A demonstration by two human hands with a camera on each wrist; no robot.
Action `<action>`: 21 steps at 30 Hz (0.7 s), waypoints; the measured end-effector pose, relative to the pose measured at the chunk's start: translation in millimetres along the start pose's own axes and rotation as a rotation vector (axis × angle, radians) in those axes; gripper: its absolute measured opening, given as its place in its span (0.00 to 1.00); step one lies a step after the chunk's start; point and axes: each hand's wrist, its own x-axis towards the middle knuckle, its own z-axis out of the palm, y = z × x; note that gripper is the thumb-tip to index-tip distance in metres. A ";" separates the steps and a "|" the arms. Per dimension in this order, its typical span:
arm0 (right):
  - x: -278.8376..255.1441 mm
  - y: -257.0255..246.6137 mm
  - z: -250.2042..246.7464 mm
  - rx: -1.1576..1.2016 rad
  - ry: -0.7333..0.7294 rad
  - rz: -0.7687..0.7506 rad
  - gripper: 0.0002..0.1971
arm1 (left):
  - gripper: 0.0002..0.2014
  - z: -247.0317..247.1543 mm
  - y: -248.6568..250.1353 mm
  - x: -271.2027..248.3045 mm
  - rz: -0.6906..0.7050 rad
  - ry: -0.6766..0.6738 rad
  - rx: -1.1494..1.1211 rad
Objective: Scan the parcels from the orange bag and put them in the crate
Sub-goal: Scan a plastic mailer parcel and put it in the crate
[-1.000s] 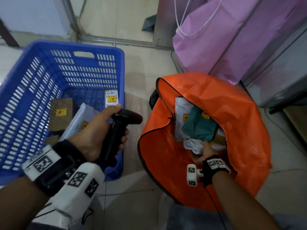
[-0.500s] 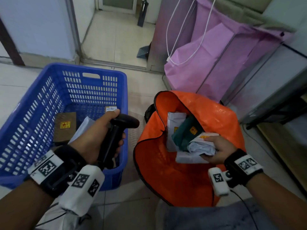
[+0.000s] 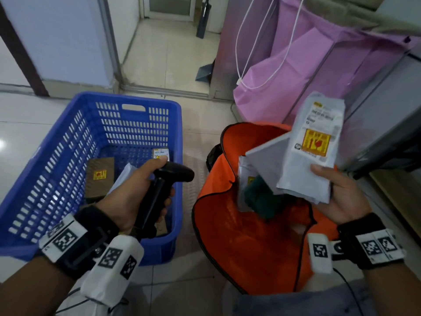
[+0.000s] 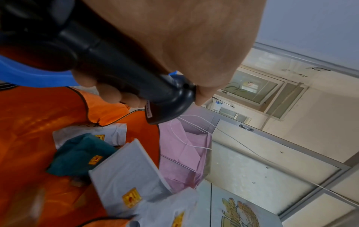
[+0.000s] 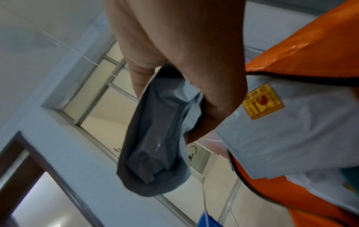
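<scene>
Pale floor tiles (image 3: 27, 124) lie under everything. Raised in the right hand (image 3: 341, 192), a grey parcel (image 3: 312, 147) is pinched above the orange bag (image 3: 246, 242); the left hand (image 3: 132, 192) grips a black scanner (image 3: 164, 188) over the blue crate (image 3: 68, 142).

Left grip (image 3: 136, 192) and right grip (image 3: 339, 197) both clenched

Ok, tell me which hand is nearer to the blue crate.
Left. The left hand, gripping the black scanner, is over the blue crate at its right wall. The right hand holds a white parcel over the orange bag, off to the crate's right.
</scene>
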 end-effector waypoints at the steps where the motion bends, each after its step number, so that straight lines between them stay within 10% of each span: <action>1: -0.3 -7.6 2.4 -0.011 -0.018 -0.037 0.24 | 0.34 -0.1 0.6 1.6 0.007 0.002 -0.008; 15: 12.3 -17.3 131.7 -0.145 -0.425 -0.052 0.19 | 0.36 -35.1 26.8 -24.0 0.121 0.039 -0.177; 21: 18.9 18.2 207.9 -0.004 -0.577 0.022 0.16 | 0.37 -59.2 31.7 -58.1 0.420 -0.029 -0.403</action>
